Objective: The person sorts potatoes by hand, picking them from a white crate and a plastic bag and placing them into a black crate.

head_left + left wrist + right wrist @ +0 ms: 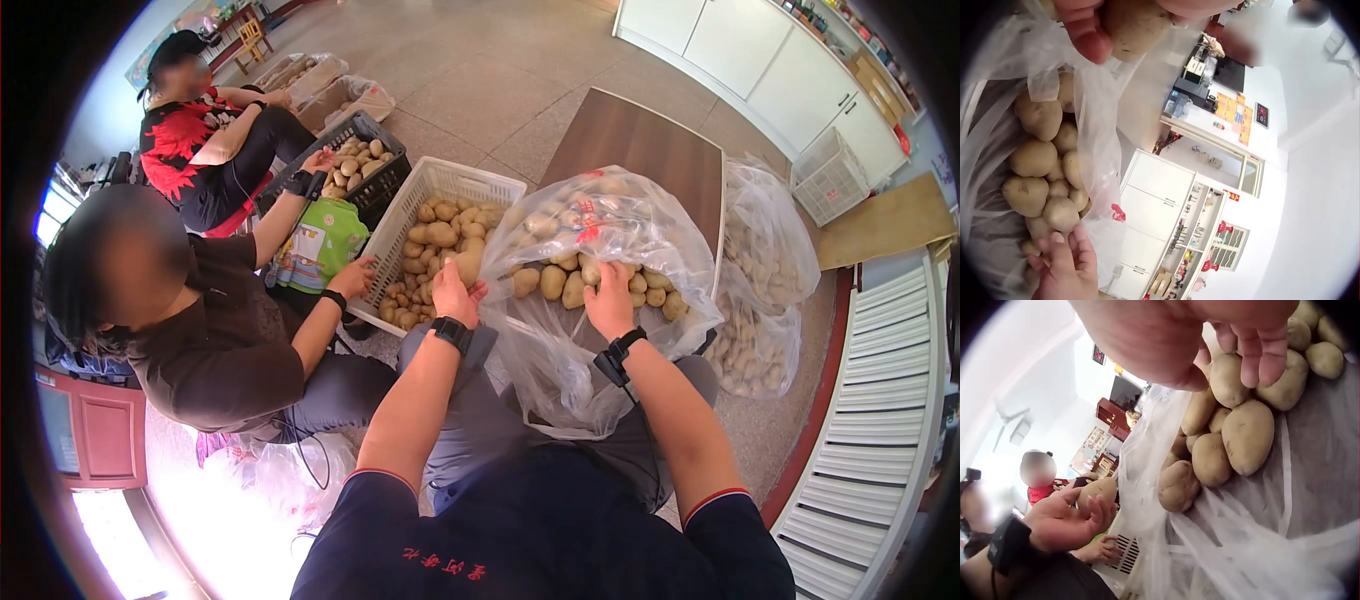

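My left hand (455, 297) holds a potato (467, 266) beside the bag's left edge; in the left wrist view this potato (1135, 30) sits between thumb and fingers, and the right wrist view shows it in the left hand (1066, 520). My right hand (610, 305) is inside the mouth of a clear plastic bag (650, 215), its loosely bent fingers touching the potatoes. In the left wrist view, the right hand's fingertips (1069, 272) meet a pale round potato (1061, 214). Larger potatoes (1248, 437) lie just below that hand in the right wrist view.
A white crate (505, 185) of potatoes stands left of the bag, a black crate (395, 172) beyond it. Two people sit at the left, one reaching a hand (352, 278) to the white crate's edge. A brown board (640, 130) lies behind the bag; filled bags (765, 260) stand right.
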A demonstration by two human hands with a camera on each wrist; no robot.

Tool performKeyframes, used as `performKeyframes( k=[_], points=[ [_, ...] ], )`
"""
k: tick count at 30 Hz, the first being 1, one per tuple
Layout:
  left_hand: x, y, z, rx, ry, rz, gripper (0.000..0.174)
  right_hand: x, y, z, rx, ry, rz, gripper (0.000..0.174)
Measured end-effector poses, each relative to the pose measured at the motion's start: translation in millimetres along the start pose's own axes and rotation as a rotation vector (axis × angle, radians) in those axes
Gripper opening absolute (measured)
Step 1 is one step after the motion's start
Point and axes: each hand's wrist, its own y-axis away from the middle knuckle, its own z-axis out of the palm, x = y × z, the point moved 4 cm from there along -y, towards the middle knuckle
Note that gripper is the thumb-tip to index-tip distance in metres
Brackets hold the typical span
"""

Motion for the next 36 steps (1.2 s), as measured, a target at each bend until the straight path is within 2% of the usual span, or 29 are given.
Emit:
performKeyframes(
  k=[7, 9, 14, 16, 23, 28, 36],
  points=[
    [-4, -10, -12, 0.131, -0.052, 0.023, 0.043, -9, -7, -3, -0.059, 0.084, -0.023, 0.054],
    [-6, -16, -16, 0.143, -0.045, 0.018, 0.042, -9, -7, -3, -0.146, 0.172, 0.02, 0.056],
    [-15, -26, -22, 0.256, -0.067, 0.005, 0.038, -16, -2, -5, -0.143, 0.212, 0.003, 0.055],
    [-17, -32, -24, 0.193, -0.146, -0.016, 0.035, -17, 0, -4, -0.145, 0.231, -0.012, 0.054],
    [-13, -17, -13, 0.155, -0.174, -0.027, 0.03, -12, 10, 5, -0.232, 0.208, 0.01, 0.048],
    [-19, -7, -4, -0.025, -0.211, -0.086, 0.027, -13, 15, 6, -0.223, 0.2, 0.006, 0.044],
    [-25, -2, 1, -0.14, -0.263, -0.136, 0.026, -2, 29, 17, -0.3, 0.29, -0.022, 0.043]
  ],
)
